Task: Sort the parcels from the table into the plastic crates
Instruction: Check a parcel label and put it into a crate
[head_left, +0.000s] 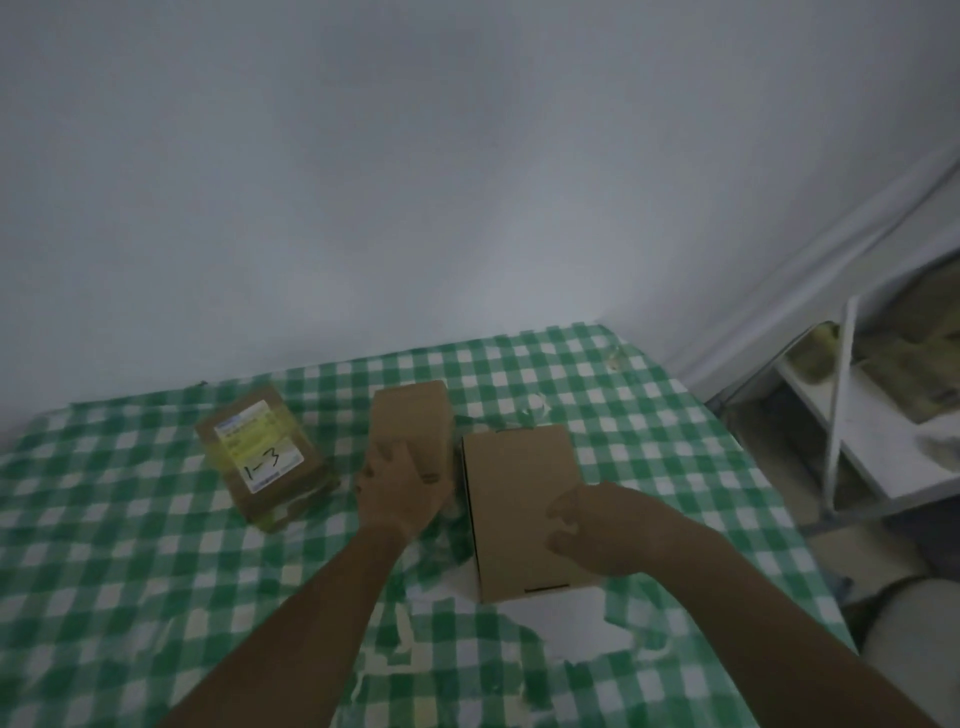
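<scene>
Head view: left hand (397, 486) rests on small parcel (415, 421), fingers (387, 452) curled over its near end. Right hand (597, 530) lies on large parcel (519, 493), fingers loosely curled. Labelled parcel (262, 457) sits left on checked bench (104, 545)

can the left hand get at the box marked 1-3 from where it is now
Probably yes. The left hand rests on the middle box, and the labelled box lies just to its left on the tablecloth with nothing between them. It would have to let go of the middle box first.
</scene>
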